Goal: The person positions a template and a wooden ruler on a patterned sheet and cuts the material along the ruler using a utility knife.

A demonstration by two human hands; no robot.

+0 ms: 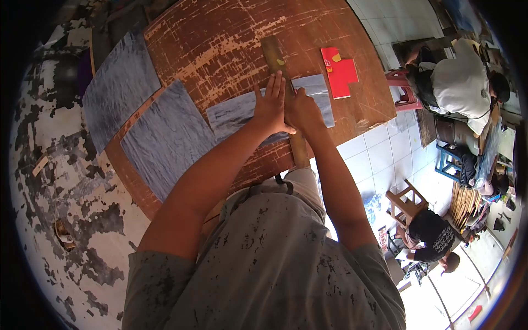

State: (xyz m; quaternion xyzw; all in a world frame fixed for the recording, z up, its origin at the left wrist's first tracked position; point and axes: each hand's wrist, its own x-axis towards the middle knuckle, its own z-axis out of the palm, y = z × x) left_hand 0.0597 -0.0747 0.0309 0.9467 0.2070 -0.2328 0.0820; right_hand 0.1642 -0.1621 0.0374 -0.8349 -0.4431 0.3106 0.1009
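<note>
My left hand (269, 110) lies flat with fingers spread, pressing a long, flat, brownish ruler (298, 151) down. The ruler crosses a grey-blue streaked sheet (234, 117) and runs past both of its long edges. Just right of the left hand, my right hand (306, 114) is closed at the ruler's edge. In its fingers is a thin tool that looks like a cutter knife, mostly hidden by the hand. A red cut piece of card (342, 74) with yellow marks lies to the right of the sheet.
Two larger grey-blue sheets (168, 135) lie left on the scratched brown board (203, 33). A peeling wall (82, 220) borders the left. At right are tiled floor, a person in white (462, 80), another in black (432, 234), and stools (407, 201).
</note>
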